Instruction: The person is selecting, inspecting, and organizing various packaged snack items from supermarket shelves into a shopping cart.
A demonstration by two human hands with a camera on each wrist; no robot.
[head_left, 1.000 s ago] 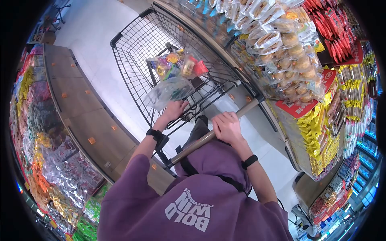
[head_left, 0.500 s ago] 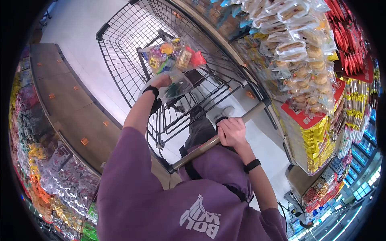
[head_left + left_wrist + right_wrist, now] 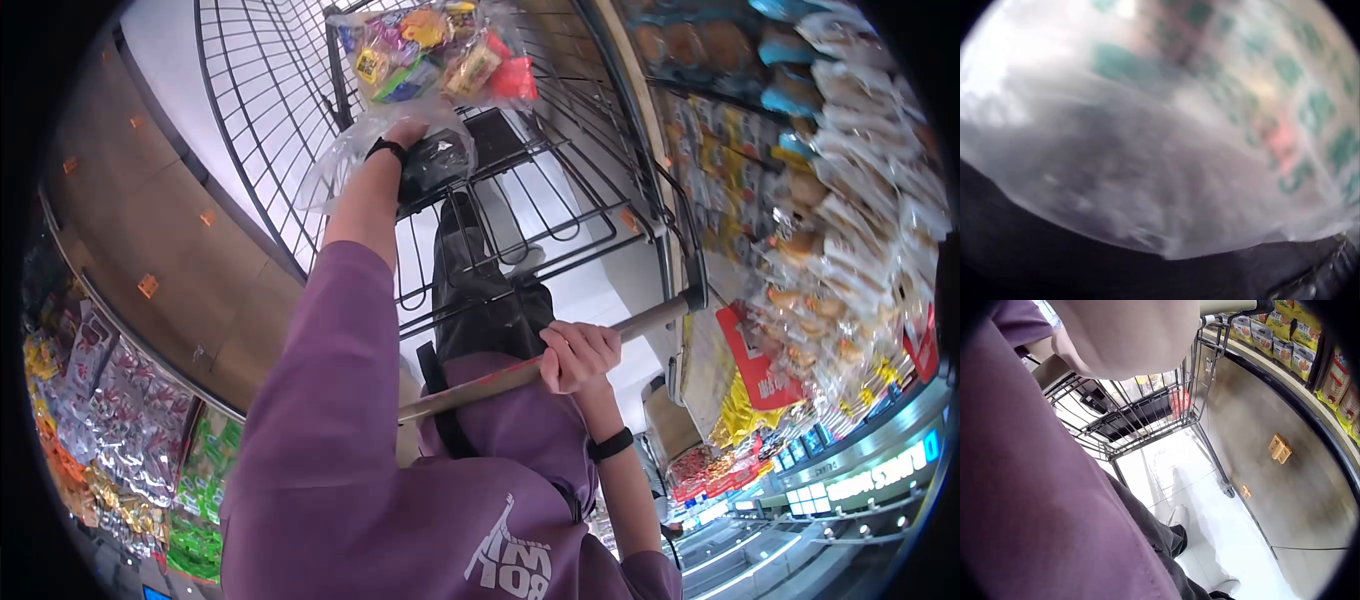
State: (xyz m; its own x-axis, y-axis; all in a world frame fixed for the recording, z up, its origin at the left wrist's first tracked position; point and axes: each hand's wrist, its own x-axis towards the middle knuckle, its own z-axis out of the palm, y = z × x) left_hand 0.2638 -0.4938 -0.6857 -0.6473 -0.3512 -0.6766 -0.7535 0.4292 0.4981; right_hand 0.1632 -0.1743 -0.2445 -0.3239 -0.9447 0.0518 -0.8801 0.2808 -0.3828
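A clear plastic bag (image 3: 330, 165) lies in the wire shopping cart (image 3: 596, 222), with colourful snack packets (image 3: 425, 78) bunched toward its far side. My left hand (image 3: 406, 131) reaches to the bag's near part; its fingers are hidden, so I cannot tell whether they grip anything. In the left wrist view, crumpled film with green print (image 3: 1316, 109) fills most of the picture, blurred. My right hand (image 3: 580, 355) holds the cart's handle (image 3: 480, 388), fingers curled over the bar.
A wood-panelled display (image 3: 170, 225) with small orange pieces runs along the left, candy bags (image 3: 130, 410) above it. On the right, a counter holds wrapped baked goods (image 3: 810, 310) behind a red sign (image 3: 757, 362). Yellow packets (image 3: 1279, 325) line its edge.
My left hand has moved forward from the bag's near edge, over and against the film. The head view has shifted, so the cart appears closer. My right hand stays on the handle.
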